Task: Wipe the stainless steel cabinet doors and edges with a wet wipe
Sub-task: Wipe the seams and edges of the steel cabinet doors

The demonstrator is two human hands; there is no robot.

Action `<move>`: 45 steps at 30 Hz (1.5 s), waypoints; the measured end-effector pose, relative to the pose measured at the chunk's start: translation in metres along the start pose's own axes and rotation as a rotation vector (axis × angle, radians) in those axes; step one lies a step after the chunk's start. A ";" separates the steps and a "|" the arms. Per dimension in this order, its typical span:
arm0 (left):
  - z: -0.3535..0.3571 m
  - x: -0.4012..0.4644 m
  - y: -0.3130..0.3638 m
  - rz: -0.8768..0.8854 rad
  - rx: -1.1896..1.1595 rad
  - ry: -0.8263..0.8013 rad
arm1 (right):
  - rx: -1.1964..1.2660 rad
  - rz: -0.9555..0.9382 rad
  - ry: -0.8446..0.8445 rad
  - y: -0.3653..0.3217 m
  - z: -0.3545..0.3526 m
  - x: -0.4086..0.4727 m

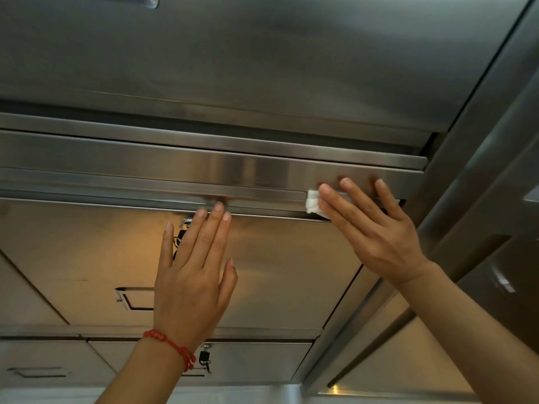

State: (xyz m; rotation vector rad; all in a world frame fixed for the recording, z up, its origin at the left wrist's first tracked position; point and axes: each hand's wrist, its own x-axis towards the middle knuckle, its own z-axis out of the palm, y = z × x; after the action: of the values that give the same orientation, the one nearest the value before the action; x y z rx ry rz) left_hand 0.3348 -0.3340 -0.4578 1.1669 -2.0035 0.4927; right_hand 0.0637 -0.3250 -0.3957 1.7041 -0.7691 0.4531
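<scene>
A stainless steel cabinet door [285, 266] fills the middle of the head view, with a steel rail edge [175, 176] running across above it. My right hand [376, 228] lies flat with straight fingers and presses a white wet wipe [312, 202] against the rail's lower edge, near its right end. Only a corner of the wipe shows past the fingers. My left hand [194, 272], with a red bracelet at the wrist, rests flat on the door, fingertips reaching the door's top edge.
A key bunch [181, 233] hangs from the door's lock, partly behind my left fingers. A recessed handle [132, 298] sits lower on the door. A second locked door [250, 360] lies below. A steel frame post [472, 158] runs along the right.
</scene>
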 end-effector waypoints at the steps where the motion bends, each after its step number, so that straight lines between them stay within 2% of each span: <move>1: 0.000 0.000 0.000 -0.002 -0.001 0.002 | 0.008 -0.010 0.005 -0.001 0.001 0.003; 15: 0.000 0.000 0.002 -0.009 0.000 -0.004 | 0.009 -0.007 -0.052 0.009 -0.006 -0.006; 21: 0.000 0.000 0.001 -0.001 0.002 0.006 | -0.080 0.010 -0.095 0.019 -0.014 -0.025; 29: 0.000 0.000 0.002 -0.013 0.002 0.010 | -0.071 0.014 -0.065 0.015 -0.014 -0.015; 45: 0.002 0.000 0.002 -0.001 0.006 0.025 | -0.141 0.035 -0.110 0.021 -0.021 -0.029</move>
State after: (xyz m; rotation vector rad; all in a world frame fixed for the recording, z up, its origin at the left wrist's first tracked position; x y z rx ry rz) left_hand 0.3327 -0.3341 -0.4591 1.1598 -1.9812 0.5103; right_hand 0.0307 -0.3006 -0.3945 1.5958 -0.8910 0.3232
